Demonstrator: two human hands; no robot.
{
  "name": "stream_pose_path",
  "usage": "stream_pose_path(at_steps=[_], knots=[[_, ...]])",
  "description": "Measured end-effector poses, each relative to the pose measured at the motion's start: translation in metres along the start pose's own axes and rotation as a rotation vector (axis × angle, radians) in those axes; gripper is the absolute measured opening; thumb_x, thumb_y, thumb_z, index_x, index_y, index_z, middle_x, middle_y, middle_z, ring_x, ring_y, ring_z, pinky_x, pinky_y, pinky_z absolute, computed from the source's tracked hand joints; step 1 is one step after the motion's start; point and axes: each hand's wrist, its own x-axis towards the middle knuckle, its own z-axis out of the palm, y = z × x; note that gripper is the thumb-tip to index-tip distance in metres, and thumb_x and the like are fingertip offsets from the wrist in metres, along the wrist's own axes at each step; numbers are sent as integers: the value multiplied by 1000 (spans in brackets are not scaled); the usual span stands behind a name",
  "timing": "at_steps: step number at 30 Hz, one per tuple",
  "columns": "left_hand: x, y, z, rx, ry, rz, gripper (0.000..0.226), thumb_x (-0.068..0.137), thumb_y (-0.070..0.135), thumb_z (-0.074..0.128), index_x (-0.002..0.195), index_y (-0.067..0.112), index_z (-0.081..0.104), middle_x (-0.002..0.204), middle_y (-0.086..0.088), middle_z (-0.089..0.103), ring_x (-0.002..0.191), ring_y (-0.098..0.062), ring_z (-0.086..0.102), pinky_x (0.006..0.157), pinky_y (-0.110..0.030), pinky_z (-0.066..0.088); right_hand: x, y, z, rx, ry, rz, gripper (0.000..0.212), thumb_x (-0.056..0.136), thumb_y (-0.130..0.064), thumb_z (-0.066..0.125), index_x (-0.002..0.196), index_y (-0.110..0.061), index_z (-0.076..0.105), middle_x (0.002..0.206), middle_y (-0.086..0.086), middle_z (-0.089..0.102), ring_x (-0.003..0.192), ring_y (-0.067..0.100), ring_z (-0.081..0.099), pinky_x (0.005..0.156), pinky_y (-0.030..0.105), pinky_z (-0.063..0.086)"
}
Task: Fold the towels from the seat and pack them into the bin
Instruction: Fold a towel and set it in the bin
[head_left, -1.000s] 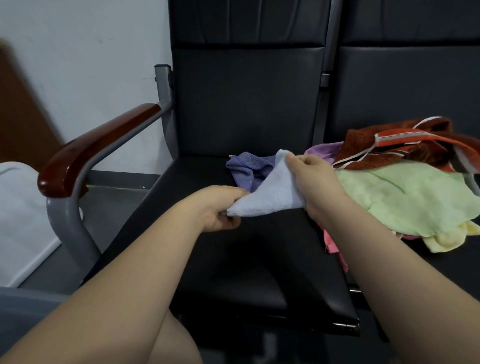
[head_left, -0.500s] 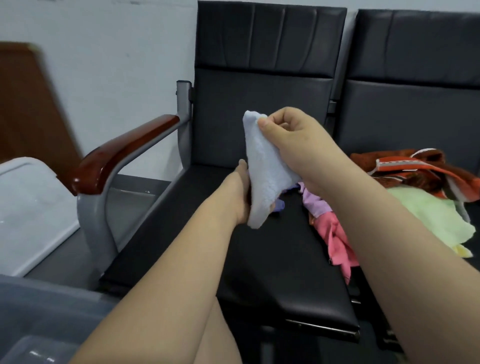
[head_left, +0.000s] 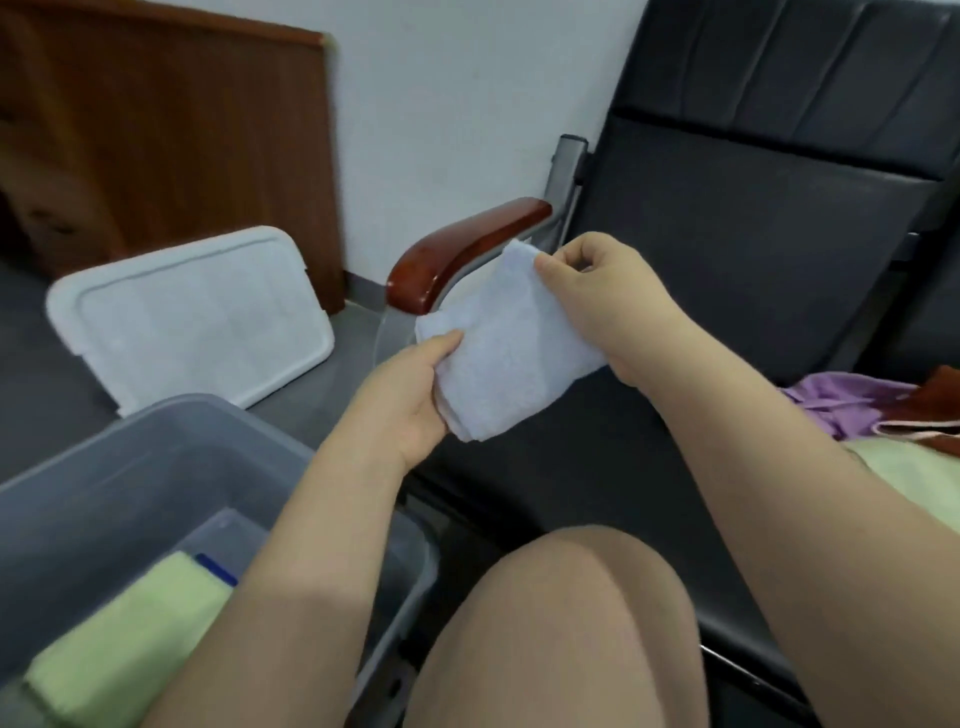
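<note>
1. The pale blue towel (head_left: 511, 348) is folded small and held in the air over the left front edge of the seat (head_left: 597, 488), just in front of the wooden armrest (head_left: 467, 244).
2. The left hand (head_left: 410, 400) grips its lower left edge, thumb on top and fingers beneath. The right hand (head_left: 597, 291) pinches the upper corner between thumb and fingertips.
3. The step in hand looks like the carry to the bin (head_left: 171, 457), which stands open below and to the left with a folded green towel (head_left: 124, 639) lying inside.
4. To do it well, press the layers flat so the fold does not spring open, lower the towel level, and set it beside the green one with edges squared.
5. Let go only once it rests on the bottom of the bin; more towels, a purple towel (head_left: 831, 400) among them, wait on the seat
</note>
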Motion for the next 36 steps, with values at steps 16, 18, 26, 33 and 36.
stream_pose_path(at_steps=[16, 18, 26, 33, 36], knots=[[-64, 5, -235, 578, 903, 458, 26, 106, 33, 44, 101, 10, 56, 86, 6, 56, 81, -16, 54, 65, -15, 44, -63, -27, 263, 32, -427, -12, 22, 96, -26, 58, 97, -4, 59, 81, 2, 57, 74, 17, 51, 63, 30, 41], [-71, -9, -251, 654, 943, 454, 31, 107, 31, 43, 103, 3, 54, 82, 4, 53, 71, -11, 49, 57, -18, 38, -77, -11, 282, 20, -477, 1, 20, 97, -26, 59, 95, -6, 58, 79, 0, 55, 72, 16, 49, 61, 30, 39], [-78, -65, -269, 643, 992, 224, 27, 109, 28, 35, 100, 4, 44, 79, 1, 48, 80, -25, 46, 68, -30, 27, -110, 35, 318, -178, -582, -58, 14, 99, -27, 53, 92, -15, 51, 72, -4, 51, 80, 24, 56, 70, 36, 44], [-87, -72, -268, 599, 1038, 257, 28, 109, 32, 34, 95, 8, 38, 73, 1, 46, 63, -14, 44, 56, -32, 32, -118, 42, 322, -194, -644, -132, 18, 101, -27, 51, 97, -10, 50, 84, 9, 62, 84, 31, 60, 79, 44, 52], [-96, -68, -264, 612, 1063, 288, 29, 109, 31, 34, 93, 7, 37, 70, 0, 44, 59, -12, 42, 54, -30, 30, -120, 41, 323, -126, -672, -141, 18, 101, -27, 51, 98, -9, 51, 80, 6, 60, 82, 28, 59, 77, 42, 49]])
